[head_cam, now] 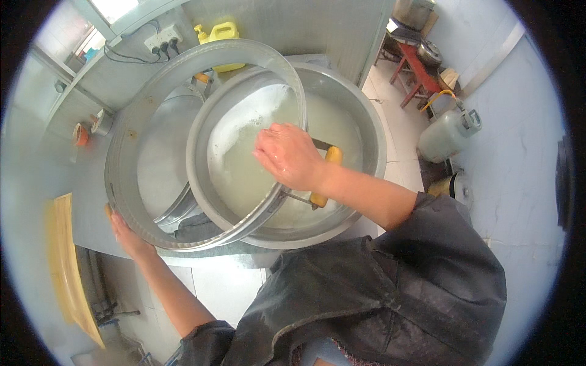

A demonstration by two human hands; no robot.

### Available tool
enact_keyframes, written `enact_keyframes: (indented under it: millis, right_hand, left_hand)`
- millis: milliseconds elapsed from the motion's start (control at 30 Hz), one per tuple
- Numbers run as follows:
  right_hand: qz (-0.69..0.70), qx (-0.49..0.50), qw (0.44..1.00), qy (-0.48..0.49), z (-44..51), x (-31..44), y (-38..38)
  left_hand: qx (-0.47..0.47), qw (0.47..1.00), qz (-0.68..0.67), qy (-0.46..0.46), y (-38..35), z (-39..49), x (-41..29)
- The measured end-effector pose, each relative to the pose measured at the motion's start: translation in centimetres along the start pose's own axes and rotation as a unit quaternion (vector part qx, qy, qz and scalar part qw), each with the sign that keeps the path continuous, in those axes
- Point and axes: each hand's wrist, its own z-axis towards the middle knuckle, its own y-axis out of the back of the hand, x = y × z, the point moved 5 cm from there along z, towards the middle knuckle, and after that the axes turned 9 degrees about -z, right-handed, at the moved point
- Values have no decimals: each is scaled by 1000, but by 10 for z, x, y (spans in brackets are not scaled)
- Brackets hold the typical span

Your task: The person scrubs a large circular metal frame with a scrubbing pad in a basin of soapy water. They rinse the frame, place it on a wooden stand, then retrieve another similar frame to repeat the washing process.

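Observation:
A large round metal steamer ring [122, 137] is held tilted, partly above a wide metal basin [373, 137] of cloudy, sudsy water [242, 160]. My left hand [130, 235] grips the ring's lower left side, beside a yellow handle that is mostly hidden. Over the ring's right side, my wet right hand [290, 155] has its fingers curled; whether something is inside them is hidden. Just beyond that wrist, another yellow handle [333, 156] juts from the ring on metal brackets. Through the open ring, the basin's left rim and a second metal ring or pan [167, 151] are visible.
Behind the basin stands a yellow plastic jug [224, 32]. A power strip with plugs [164, 40] hangs on the back wall. A small metal cup [101, 122] and an orange container [80, 134] sit at left. On the right floor are a gas cylinder [446, 135] and red bench [419, 68].

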Motion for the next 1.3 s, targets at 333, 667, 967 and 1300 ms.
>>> enact_keyframes:
  millis: [333,667,967,1300]
  right_hand:
    - [365,-210,865,-272,1,-99,23]
    - [-94,171,939,-283,-27,-175,-163]
    - [-73,356,929,72,-51,-95,-254]
    - [-241,433,861,110,-85,-126,-216]
  left_hand:
    - [358,646,589,-327,-132,-165,11]
    - [324,674,567,-345,-73,-67,8]
    - [320,681,569,-333,-68,-66,11]
    - [469,744,445,-168,-177,-97,5]
